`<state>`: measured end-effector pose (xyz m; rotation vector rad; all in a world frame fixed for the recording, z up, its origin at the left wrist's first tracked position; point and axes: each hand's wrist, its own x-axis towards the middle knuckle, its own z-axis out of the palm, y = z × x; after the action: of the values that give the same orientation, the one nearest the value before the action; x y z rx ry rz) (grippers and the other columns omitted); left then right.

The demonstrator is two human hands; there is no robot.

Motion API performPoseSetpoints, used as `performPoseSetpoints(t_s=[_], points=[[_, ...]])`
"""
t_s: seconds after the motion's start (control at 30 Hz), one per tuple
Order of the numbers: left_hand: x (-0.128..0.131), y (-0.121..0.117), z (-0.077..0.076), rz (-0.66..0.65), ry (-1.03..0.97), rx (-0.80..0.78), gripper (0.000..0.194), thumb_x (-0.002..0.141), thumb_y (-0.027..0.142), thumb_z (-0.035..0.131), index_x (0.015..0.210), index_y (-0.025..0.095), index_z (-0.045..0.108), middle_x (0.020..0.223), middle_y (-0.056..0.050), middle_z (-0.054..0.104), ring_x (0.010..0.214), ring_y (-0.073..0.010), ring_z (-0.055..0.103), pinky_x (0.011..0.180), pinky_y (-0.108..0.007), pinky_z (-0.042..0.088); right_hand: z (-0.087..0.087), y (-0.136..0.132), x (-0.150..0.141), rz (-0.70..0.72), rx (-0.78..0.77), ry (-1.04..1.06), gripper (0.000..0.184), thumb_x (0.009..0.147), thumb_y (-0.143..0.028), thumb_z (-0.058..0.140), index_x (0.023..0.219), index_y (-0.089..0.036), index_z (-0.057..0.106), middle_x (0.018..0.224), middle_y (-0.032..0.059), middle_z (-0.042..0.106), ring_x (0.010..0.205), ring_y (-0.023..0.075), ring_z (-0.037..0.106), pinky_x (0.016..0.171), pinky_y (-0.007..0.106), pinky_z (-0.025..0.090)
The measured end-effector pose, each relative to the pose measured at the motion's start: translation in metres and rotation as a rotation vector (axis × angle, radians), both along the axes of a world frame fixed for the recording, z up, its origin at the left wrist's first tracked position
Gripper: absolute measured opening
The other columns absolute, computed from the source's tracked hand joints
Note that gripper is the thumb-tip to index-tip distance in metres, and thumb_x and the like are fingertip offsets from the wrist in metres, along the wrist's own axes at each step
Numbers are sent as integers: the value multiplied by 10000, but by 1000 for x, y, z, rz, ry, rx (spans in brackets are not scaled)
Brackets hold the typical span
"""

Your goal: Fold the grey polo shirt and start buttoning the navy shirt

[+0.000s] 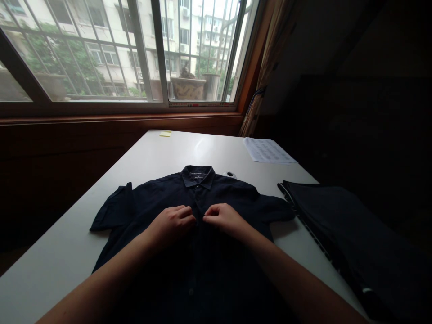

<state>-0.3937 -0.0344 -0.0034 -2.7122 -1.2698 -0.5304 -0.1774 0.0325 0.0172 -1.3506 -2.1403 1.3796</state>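
A dark navy short-sleeved button-up shirt (232, 189) lies front up on the white table, its collar pointing away from me. My left hand (176, 220) is closed at the shirt's front, just left of the button strip, fingers curled and pinching the cloth. Across a narrow gap, my right hand (224, 218) pinches the right side of the opening between thumb and forefinger. Near the collar a small button shows, and another pale one sits lower down on the strip. The fingertips partly hide the cloth between them.
Dark folded clothing (337, 216) lies along the table's right edge. Printed sheets (268, 150) rest at the back right, and yellow sticky notes (165, 133) at the back left. A small white round object (230, 174) sits behind the shirt's shoulder. A barred window is beyond the table (128, 155).
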Motion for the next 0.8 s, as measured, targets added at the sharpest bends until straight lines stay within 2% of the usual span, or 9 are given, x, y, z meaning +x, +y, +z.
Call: performPoseSetpoints(t_s=[0.1, 0.3, 0.47, 0.8], points=[[0, 1, 1, -28, -11, 83, 190, 1007, 187, 459, 973, 182, 646, 849, -29, 588, 723, -144, 554, 649, -273, 468, 3, 4, 2, -36, -209, 112, 166, 751, -298, 703, 815, -147, 726, 585, -37, 548, 485, 77, 449, 438, 193, 313], [-1, 0, 5, -64, -43, 207, 163, 1004, 183, 482, 955, 160, 636, 818, -29, 589, 686, -140, 523, 618, -278, 446, 6, 1, 2, -80, -386, 304, 213, 697, -334, 767, 753, -139, 705, 590, -43, 512, 460, 42, 365, 400, 179, 189], [-1, 0, 6, -77, -54, 275, 140, 996, 185, 510, 940, 163, 637, 781, -21, 590, 649, -139, 485, 592, -288, 411, 4, 1, 0, -76, -427, 357, 220, 688, -342, 776, 734, -134, 719, 560, -46, 498, 448, 38, 316, 400, 197, 150], [3, 0, 8, -76, -26, 303, 178, 1003, 174, 502, 881, 154, 629, 738, -5, 571, 631, -138, 462, 579, -303, 390, -3, 2, -2, -66, -426, 372, 216, 690, -336, 772, 751, -132, 734, 616, -23, 565, 464, 40, 375, 410, 189, 174]])
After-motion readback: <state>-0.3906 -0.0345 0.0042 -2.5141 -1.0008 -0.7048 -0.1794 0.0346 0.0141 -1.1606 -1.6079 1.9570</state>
